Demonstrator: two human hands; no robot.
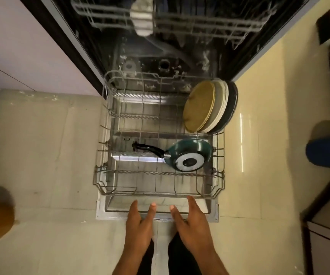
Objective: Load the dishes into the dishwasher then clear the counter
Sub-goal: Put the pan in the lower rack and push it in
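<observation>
Both hands empty, fingers straight, left hand (138, 225) and right hand (192, 225) near the lower rack (160, 193) front rail; should push evenly so plates (209, 108) and pan (188, 153) stay put.

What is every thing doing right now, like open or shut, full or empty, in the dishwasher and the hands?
Dishwasher door: open, folded down flat.
Lower rack: pulled out, mostly bare.
Upper rack: inside the machine, blurred.
Plates: standing on edge at the rack's right side.
Frying pan: tipped, bottom showing, handle pointing left.
Left hand: open, holding nothing.
Right hand: open, holding nothing.
</observation>
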